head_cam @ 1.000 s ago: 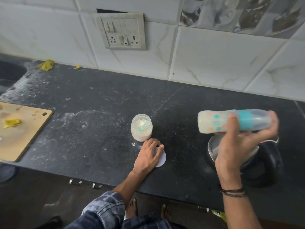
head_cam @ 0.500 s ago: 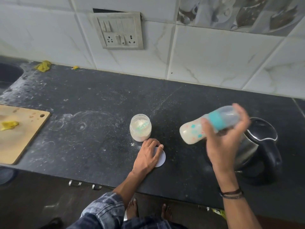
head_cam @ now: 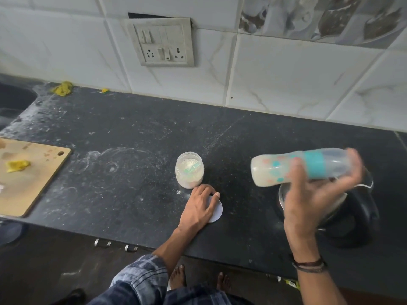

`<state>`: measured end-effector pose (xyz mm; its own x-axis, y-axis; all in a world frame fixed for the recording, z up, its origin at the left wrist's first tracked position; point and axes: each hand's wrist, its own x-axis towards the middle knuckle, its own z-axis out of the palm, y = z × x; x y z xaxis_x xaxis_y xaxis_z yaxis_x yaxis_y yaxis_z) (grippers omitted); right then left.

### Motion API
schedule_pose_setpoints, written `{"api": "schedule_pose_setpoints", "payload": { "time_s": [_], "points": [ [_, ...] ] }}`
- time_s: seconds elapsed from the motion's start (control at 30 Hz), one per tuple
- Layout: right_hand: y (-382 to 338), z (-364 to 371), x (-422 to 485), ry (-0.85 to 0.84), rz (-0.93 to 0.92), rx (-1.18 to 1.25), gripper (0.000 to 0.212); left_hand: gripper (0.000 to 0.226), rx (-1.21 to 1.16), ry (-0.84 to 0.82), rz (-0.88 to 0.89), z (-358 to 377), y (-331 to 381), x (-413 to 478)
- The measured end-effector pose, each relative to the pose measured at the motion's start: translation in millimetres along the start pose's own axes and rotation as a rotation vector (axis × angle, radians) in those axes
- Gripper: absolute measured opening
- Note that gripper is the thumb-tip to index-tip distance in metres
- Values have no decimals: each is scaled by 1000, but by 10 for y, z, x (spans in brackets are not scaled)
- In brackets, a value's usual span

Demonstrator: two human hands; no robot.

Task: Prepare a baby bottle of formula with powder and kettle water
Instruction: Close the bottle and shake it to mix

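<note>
- The baby bottle [head_cam: 297, 167] is in the air, lying nearly level above the kettle [head_cam: 352, 216], at about 3 o'clock from the powder jar [head_cam: 189, 170]. Its base points to 9 o'clock and its capped end to 3 o'clock.
- The right hand [head_cam: 312, 199] is clamped round the bottle: the thumb lies across the printed body and the fingers curl round the clear cap end. Both are blurred.
- Milky liquid fills the base half, so this looks like the mixing shake, late in the task.
- The bottle is probably light, stiff plastic and smooth, and the sloshing liquid shifts its weight. A hold around the teal collar, with a finger over the cap, seems safest against slipping or leaking.
- The left hand [head_cam: 199, 208] lies over the white jar lid [head_cam: 217, 211] on the tabletop [head_cam: 132, 139], at 5 o'clock from the jar, fingers bent. I cannot tell whether it pinches the rim.
- The jar stands open, with a scoop [head_cam: 191, 169] in the powder.
</note>
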<state>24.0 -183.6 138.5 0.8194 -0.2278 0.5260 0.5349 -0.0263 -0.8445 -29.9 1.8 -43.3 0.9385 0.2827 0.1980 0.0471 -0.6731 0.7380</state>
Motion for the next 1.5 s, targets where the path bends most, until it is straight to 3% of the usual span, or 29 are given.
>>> {"api": "schedule_pose_setpoints", "payload": {
  "time_s": [0.07,0.1,0.23,0.3,0.4,0.43,0.6,0.63,0.73,0.77,0.93,1.0,1.1,1.27,1.33,1.43,1.5],
  "points": [
    [38,45,-22,-187,78,-13,75,15,-5,1,-1,-8,3,-5],
    [42,37,-26,-197,80,0,77,15,-8,-2,-3,-8,2,-8],
    [-83,16,80,80,-38,6,73,15,6,-7,2,6,-13,4],
    [-77,-1,142,97,-44,-17,71,14,10,0,10,8,-17,6],
    [23,15,231,-263,90,-91,76,13,7,2,22,0,-4,-4],
    [36,5,228,-310,125,-83,75,13,2,-1,22,-2,-8,-6],
    [-31,30,182,59,83,32,70,13,3,4,23,15,-30,8],
    [-25,48,184,57,76,8,72,13,3,7,25,18,-30,5],
    [29,79,162,-276,162,-104,77,12,10,5,26,20,-32,-4],
    [33,70,138,-299,172,-103,76,12,11,3,25,22,-38,-4],
    [-154,142,84,94,44,5,74,12,10,-2,24,23,-31,5],
    [-143,177,94,30,73,5,79,12,9,-6,20,28,-45,1],
    [-50,195,56,-254,172,-66,78,17,12,-12,13,22,-50,-4],
    [-226,190,9,95,36,-15,76,16,5,-7,19,12,-17,6],
    [-204,182,68,40,22,-38,79,14,4,-4,23,18,-30,4],
    [-119,168,100,-205,156,-25,79,14,6,-14,20,19,-49,-3],
    [-146,136,103,-76,114,21,78,14,0,-13,17,22,-42,-6]
  ]
}}
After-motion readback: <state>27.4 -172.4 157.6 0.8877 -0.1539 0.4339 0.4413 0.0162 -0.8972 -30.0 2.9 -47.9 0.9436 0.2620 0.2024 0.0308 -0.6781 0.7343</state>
